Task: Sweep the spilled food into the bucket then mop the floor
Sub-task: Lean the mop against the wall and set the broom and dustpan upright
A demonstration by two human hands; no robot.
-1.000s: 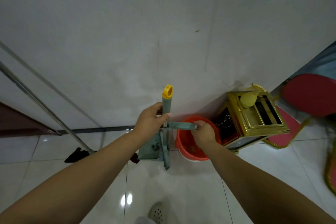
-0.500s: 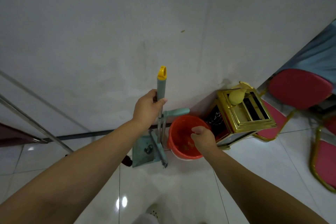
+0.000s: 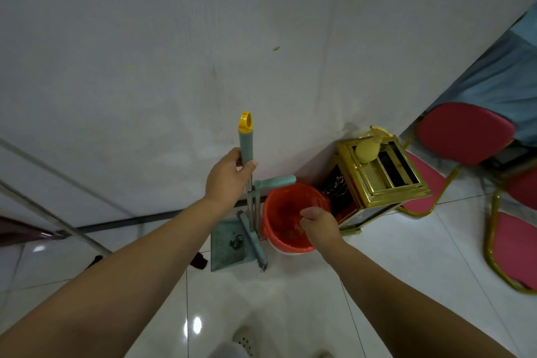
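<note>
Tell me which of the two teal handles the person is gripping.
The upright handle with the yellow cap: the left hand grips it. The shorter sideways handle beside the red bucket is free; the right hand holds nothing.

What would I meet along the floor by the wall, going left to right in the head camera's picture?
Dustpan → upright broom handle gripped by the left hand → orange bucket with the right hand over it → gold-framed box → red chairs.
</note>
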